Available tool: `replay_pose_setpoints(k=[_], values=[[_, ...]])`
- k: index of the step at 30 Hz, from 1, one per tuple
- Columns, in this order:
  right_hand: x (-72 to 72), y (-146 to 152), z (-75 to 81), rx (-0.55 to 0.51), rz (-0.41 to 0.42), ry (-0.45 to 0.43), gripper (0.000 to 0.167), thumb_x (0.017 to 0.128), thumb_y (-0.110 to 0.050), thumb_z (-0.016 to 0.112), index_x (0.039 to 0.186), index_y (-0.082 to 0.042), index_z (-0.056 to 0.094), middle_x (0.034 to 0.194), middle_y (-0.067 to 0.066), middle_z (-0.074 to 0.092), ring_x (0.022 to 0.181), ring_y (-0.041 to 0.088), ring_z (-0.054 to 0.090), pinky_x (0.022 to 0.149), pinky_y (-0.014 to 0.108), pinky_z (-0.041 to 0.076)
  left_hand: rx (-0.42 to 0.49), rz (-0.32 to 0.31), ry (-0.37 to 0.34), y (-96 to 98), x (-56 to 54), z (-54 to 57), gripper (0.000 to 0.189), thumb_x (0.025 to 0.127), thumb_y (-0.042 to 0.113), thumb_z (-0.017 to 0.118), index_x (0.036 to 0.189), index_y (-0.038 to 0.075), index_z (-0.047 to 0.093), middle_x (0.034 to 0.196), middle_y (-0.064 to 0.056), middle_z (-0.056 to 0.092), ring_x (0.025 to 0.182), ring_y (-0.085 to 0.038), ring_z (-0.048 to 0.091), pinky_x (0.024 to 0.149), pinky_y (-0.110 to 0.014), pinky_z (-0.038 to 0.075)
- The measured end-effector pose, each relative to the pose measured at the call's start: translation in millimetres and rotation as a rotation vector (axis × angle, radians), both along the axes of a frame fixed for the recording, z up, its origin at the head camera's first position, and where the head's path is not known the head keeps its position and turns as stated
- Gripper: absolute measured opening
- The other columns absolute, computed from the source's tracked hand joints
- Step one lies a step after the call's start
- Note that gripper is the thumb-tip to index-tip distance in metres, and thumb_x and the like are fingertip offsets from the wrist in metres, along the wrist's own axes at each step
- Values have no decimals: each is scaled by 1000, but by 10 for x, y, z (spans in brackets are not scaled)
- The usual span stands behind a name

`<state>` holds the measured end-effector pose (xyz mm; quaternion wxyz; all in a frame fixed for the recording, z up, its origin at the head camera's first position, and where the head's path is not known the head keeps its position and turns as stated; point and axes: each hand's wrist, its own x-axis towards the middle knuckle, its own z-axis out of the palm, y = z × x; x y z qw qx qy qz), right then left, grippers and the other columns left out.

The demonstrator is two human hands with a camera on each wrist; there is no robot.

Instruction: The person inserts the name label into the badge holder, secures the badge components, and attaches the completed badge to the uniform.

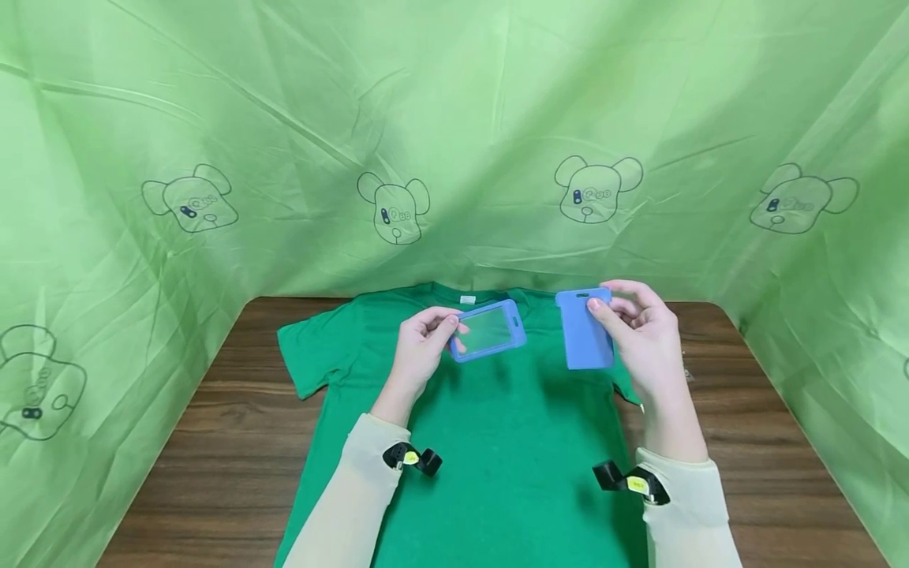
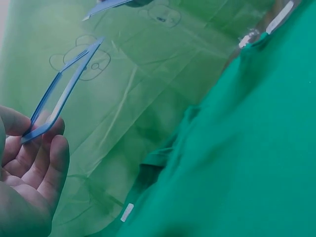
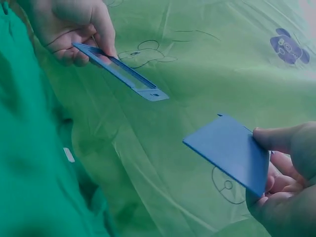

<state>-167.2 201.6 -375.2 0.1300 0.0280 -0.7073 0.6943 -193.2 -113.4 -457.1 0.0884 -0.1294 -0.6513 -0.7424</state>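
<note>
Between thumb and fingers, my left hand (image 1: pixel 420 347) pinches the lower end of a blue badge holder frame (image 1: pixel 460 354) with a see-through window. Its slotted end points right, and fingers show through the window. My right hand (image 1: pixel 645 327) pinches a solid blue badge holder panel (image 1: pixel 588 339) at its upper right edge, the slot at the top. In the right wrist view the frame (image 3: pixel 146 94) and the panel (image 3: pixel 229 153) are apart. Both are held up above a green T-shirt (image 1: pixel 490 457) spread face up, its collar at the far side.
The T-shirt lies on a dark wood-grain table (image 1: pixel 220 450). Green cloth walls (image 1: pixel 483 95) with printed bear heads stand at the back and both sides. A small clear, shiny item (image 1: pixel 686 367) lies right of the shirt, partly behind my right wrist.
</note>
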Motion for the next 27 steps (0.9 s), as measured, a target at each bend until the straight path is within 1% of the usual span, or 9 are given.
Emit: replay_pose_setpoints(k=[4,7,11,14,18,19,21,24,27], values=[[37,122,18,96,17,-8,30,101,-14,82,129,-14,74,94,-6,79,85,11,67,71,22,55,2,7,-1,-7,-4,-6,20,111,7,64,115,-8,76,90,-9,80,65,-14,73,65,-29,61],[57,266,-4,172,9,-13,30,102,-15,81,131,-15,73,97,-7,80,87,9,69,72,20,56,0,10,-1,-10,-7,-5,20,111,8,64,115,-7,76,90,-10,80,65,-14,73,65,-30,61],[83,513,-76,297,-24,-23,29,103,-14,79,131,-17,72,98,-14,79,88,4,70,71,16,55,-8,13,-2,-9,-9,-8,19,111,8,65,115,-6,77,91,-11,80,65,-15,73,65,-32,60],[126,744,-139,384,-47,-59,28,104,-17,79,131,-20,72,97,-18,77,87,2,69,68,16,54,-10,12,-8,0,-3,-13,19,111,8,65,114,-6,77,91,-13,79,65,-15,73,65,-31,60],[156,1084,-245,438,-31,-119,28,105,-22,77,132,-17,70,98,-19,77,85,2,67,65,19,53,-8,7,-13,7,7,-17,20,111,9,65,115,-7,77,92,-18,79,65,-15,73,64,-29,60],[151,1166,-274,435,-24,-133,29,105,-22,77,133,-16,70,98,-20,77,85,1,67,65,19,53,-9,8,-13,5,7,-18,20,111,9,65,115,-7,77,93,-19,79,65,-15,73,64,-29,60],[119,1326,-343,363,-3,-160,28,105,-20,77,132,-15,70,98,-19,78,84,1,67,65,18,54,-11,12,-10,0,5,-19,19,111,9,65,115,-6,77,93,-20,79,65,-15,73,63,-29,60],[89,1549,-446,166,4,-209,25,103,-15,79,127,-19,74,97,-17,79,81,0,69,66,16,55,-16,15,-9,-7,5,-21,19,111,9,65,115,-5,77,93,-21,79,65,-16,73,63,-31,60],[87,1740,-544,-35,-12,-229,26,101,-8,80,122,-23,77,94,-13,80,78,2,72,64,18,57,-22,12,-14,-7,0,-23,19,111,10,65,116,-5,77,93,-19,79,65,-16,73,62,-30,59]])
